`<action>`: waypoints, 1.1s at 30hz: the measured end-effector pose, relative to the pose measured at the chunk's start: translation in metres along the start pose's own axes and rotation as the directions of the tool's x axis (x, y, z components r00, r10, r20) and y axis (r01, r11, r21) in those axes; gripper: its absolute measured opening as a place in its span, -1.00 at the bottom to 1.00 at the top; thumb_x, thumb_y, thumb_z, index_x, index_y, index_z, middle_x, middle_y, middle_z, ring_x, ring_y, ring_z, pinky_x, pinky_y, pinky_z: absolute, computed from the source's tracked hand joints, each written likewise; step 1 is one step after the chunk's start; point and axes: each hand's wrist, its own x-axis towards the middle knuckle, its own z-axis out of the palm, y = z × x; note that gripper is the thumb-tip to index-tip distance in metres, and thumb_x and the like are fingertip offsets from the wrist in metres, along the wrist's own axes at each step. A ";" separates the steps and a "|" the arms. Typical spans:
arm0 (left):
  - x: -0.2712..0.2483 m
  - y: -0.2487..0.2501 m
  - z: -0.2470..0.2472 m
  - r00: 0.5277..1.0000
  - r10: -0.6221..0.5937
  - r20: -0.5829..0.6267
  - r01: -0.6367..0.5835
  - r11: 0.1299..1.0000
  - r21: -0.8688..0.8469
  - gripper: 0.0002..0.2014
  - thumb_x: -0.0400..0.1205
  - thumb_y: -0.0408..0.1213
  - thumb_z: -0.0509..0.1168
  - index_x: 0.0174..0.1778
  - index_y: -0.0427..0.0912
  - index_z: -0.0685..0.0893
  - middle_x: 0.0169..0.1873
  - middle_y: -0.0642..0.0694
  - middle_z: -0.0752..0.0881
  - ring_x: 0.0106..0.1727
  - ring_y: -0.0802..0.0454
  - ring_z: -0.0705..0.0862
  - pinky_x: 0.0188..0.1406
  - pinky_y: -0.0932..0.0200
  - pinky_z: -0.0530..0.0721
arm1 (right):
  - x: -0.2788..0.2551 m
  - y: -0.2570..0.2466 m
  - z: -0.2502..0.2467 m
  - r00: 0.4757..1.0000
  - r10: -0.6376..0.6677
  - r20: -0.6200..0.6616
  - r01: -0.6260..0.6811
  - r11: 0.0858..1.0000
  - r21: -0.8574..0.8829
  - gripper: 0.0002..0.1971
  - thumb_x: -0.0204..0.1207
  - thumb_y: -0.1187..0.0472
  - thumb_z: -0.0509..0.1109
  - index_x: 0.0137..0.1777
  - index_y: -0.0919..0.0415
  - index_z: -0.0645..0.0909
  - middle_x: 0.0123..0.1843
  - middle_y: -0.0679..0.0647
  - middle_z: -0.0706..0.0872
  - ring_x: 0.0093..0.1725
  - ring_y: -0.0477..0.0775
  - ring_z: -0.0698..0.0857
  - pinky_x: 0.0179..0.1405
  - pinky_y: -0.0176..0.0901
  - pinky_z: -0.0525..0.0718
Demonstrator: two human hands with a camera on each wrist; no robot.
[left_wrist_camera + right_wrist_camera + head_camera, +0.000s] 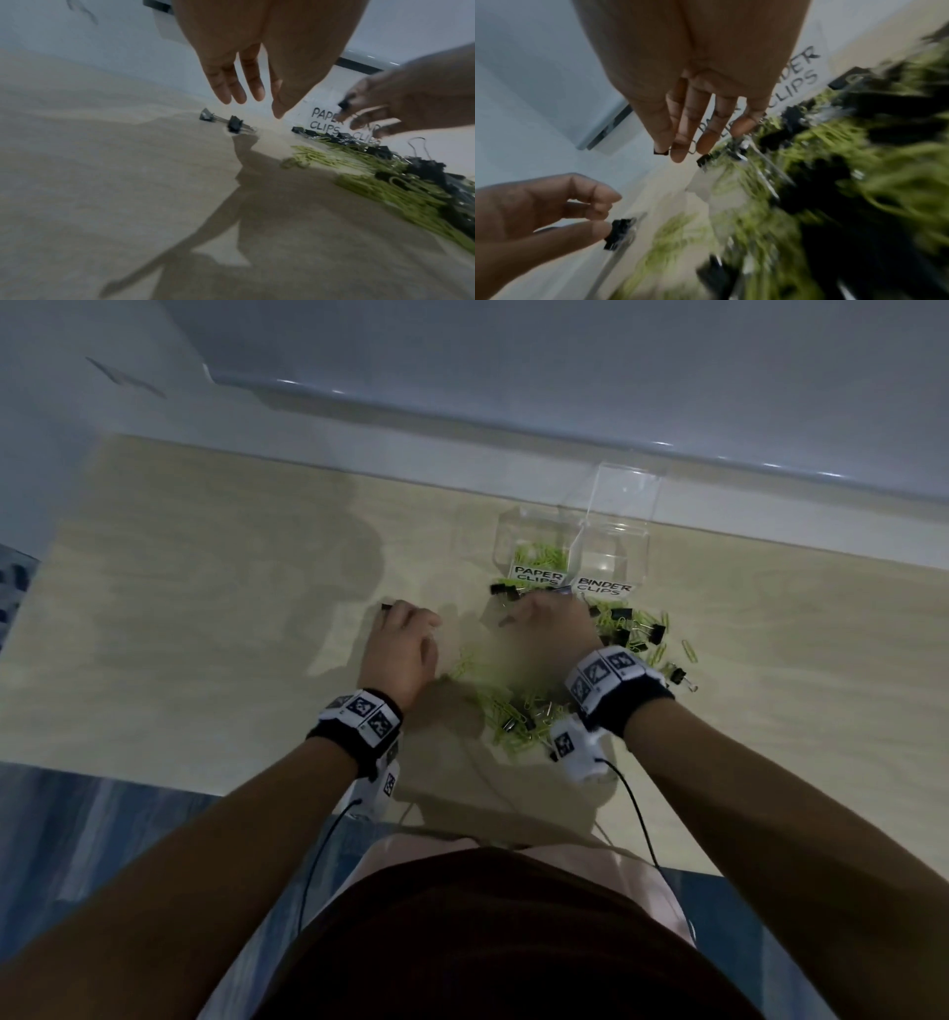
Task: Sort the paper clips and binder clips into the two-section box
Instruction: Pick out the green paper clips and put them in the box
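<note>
The right hand (695,85) pinches a black binder clip (660,151) by its wire loop, the left hand's (259,50) straight fingers hover over two more (234,126), beside the tangled green-and-black heap (518,706) fronting the clear two-section box (611,541) on smooth pale wood.

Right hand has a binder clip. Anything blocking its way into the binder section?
Nothing visible does. The right hand pinches the binder clip just in front of the box. The binder clips section is open on top, with its lid up behind. Only the labelled front wall needs lifting over.
</note>
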 end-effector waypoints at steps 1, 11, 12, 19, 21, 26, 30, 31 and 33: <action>0.000 0.004 0.000 0.999 0.035 0.010 -0.036 0.999 0.022 -0.79 0.46 -0.36 0.26 -0.01 -0.25 0.68 -0.05 -0.26 0.62 0.01 -0.28 0.55 -0.01 -0.05 0.57 | 0.007 -0.006 0.000 1.000 -0.005 -0.005 0.005 1.000 0.007 -0.88 0.39 0.33 0.52 -0.21 0.10 0.67 -0.21 -0.04 0.78 -0.15 -0.05 0.77 -0.07 -0.09 0.78; -0.003 0.073 0.040 0.929 0.035 0.369 -0.011 0.998 -0.066 -0.83 0.53 -0.15 0.32 -0.07 -0.17 0.63 -0.12 -0.15 0.64 -0.08 -0.10 0.62 -0.10 0.00 0.62 | -0.001 -0.009 -0.020 0.990 -0.068 0.127 0.125 0.850 -0.513 -0.83 0.49 0.32 0.30 -0.17 0.06 0.69 -0.14 -0.02 0.76 -0.16 -0.03 0.70 -0.03 -0.17 0.71; -0.002 0.075 0.042 0.930 0.025 0.368 0.002 0.997 -0.074 -0.86 0.52 -0.19 0.33 -0.10 -0.17 0.62 -0.15 -0.14 0.64 -0.12 -0.11 0.63 -0.14 0.01 0.63 | -0.012 -0.002 -0.022 0.982 -0.058 0.181 0.147 0.833 -0.533 -0.83 0.49 0.31 0.31 -0.20 0.05 0.69 -0.16 -0.03 0.74 -0.17 -0.03 0.69 -0.01 -0.16 0.71; 0.004 0.071 0.038 0.929 0.021 0.371 0.023 0.993 -0.114 -0.78 0.50 -0.38 0.30 0.06 -0.19 0.62 -0.12 -0.15 0.71 -0.11 -0.12 0.66 -0.17 0.09 0.59 | -0.051 0.037 -0.003 0.929 -0.152 0.338 0.354 0.634 -0.687 -0.78 0.39 0.16 0.43 0.04 -0.06 0.70 0.16 -0.04 0.65 0.20 0.13 0.55 0.20 0.08 0.41; 0.004 0.066 0.035 0.930 0.027 0.367 0.016 0.993 -0.115 -0.77 0.49 -0.42 0.28 0.07 -0.19 0.62 -0.13 -0.15 0.70 -0.12 -0.11 0.65 -0.13 0.06 0.63 | -0.053 0.039 0.004 0.924 -0.205 0.324 0.381 0.588 -0.714 -0.75 0.38 0.16 0.44 0.06 -0.06 0.71 0.23 0.01 0.63 0.21 0.21 0.53 0.12 0.09 0.37; 0.005 0.053 0.029 0.931 0.144 0.337 -0.085 0.979 -0.183 -0.74 0.44 -0.52 0.30 0.01 -0.20 0.61 -0.18 -0.10 0.54 -0.18 -0.03 0.55 -0.17 0.04 0.59 | -0.054 0.034 0.006 0.926 -0.151 0.345 0.373 0.486 -0.790 -0.70 0.46 0.06 0.41 0.20 -0.16 0.61 0.43 0.03 0.44 0.37 0.18 0.39 0.26 0.15 0.34; 0.010 0.040 0.018 0.981 0.087 0.173 -0.041 0.967 -0.253 -0.79 0.50 -0.53 0.29 -0.02 -0.19 0.62 -0.10 -0.04 0.52 -0.15 0.10 0.54 -0.08 0.22 0.57 | -0.048 0.031 0.008 0.907 -0.143 0.396 0.418 0.421 -0.805 -0.62 0.46 0.05 0.43 0.27 -0.15 0.52 0.40 0.03 0.43 0.39 0.15 0.36 0.27 0.17 0.35; 0.011 0.034 0.015 0.991 0.055 0.119 -0.023 0.968 -0.250 -0.78 0.51 -0.52 0.29 0.00 -0.18 0.61 -0.06 -0.06 0.53 -0.10 0.06 0.56 -0.03 0.19 0.58 | -0.045 0.031 0.008 0.903 -0.137 0.408 0.427 0.401 -0.811 -0.61 0.46 0.04 0.43 0.28 -0.14 0.51 0.39 0.03 0.43 0.39 0.15 0.37 0.26 0.18 0.35; 0.013 0.022 0.008 0.998 0.039 0.040 -0.033 0.987 -0.158 -0.78 0.51 -0.48 0.31 0.03 -0.16 0.61 0.01 -0.12 0.54 0.03 -0.04 0.53 0.05 0.11 0.56 | -0.041 0.032 0.008 0.898 -0.128 0.421 0.437 0.368 -0.820 -0.61 0.47 0.03 0.42 0.30 -0.12 0.49 0.42 0.03 0.42 0.39 0.16 0.36 0.27 0.21 0.36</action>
